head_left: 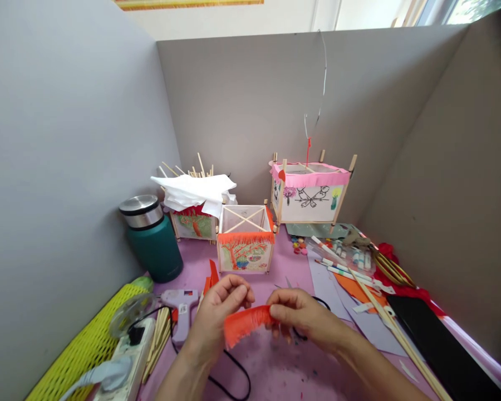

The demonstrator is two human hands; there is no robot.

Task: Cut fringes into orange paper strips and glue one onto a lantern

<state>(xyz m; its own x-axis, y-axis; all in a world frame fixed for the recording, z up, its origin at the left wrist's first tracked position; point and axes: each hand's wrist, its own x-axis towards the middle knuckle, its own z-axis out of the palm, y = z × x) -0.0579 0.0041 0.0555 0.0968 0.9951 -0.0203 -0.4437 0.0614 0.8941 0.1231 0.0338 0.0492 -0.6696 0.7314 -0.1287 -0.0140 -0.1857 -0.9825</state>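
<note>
Both my hands hold a strip of fringed orange paper point(245, 325) just above the purple table point(275, 367). My left hand point(219, 317) is curled around the strip's left part, fingers closed. My right hand point(300, 317) pinches its right end. Straight behind them stands a small box lantern with an orange fringe and a tree drawing point(245, 240). Black-handled scissors point(294, 289) lie partly hidden behind my right hand.
A teal flask point(152, 236) and a glue gun point(181, 309) with a power strip point(129, 351) sit left. A pink-fringed lantern point(311, 192) stands at the back, another lantern under white paper point(194, 214) at back left. Markers point(342, 264), sticks and paper sheets lie right. Grey partition walls enclose the table.
</note>
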